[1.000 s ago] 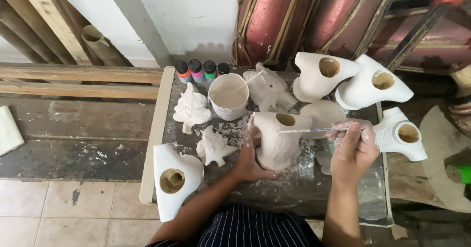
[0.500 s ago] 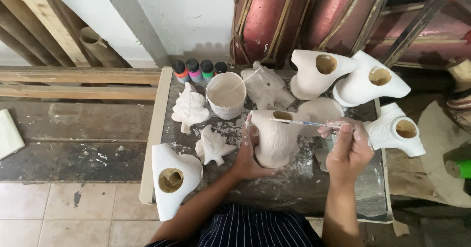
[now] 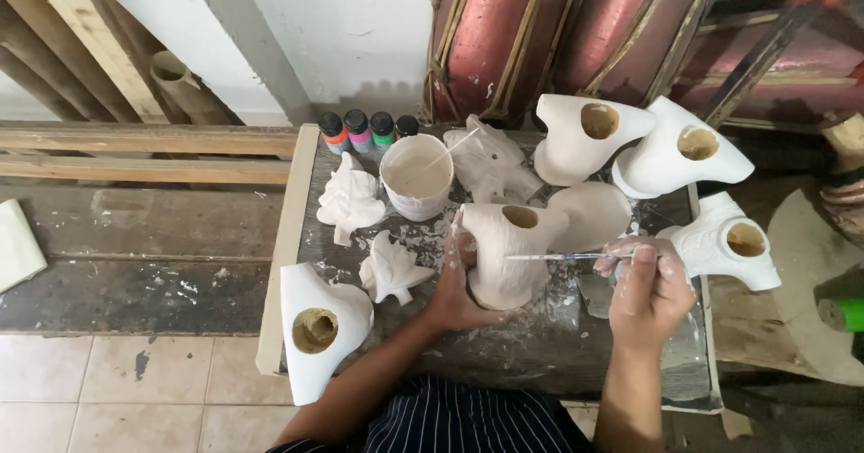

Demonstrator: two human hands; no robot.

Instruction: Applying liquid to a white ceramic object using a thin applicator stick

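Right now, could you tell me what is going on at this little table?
A person is painting a white plaster figure that stands on the spattered table. The left hand steadies the figure from its side, while the right hand holds a thin brush with its tip at the figure. A cup of white paint and small colour bottles stand behind, with more white figures all around.

White hollow plaster figure stood upright on table, round hole at top, cupped at left side. Thin brush lay horizontal, tip touching figure's right side.
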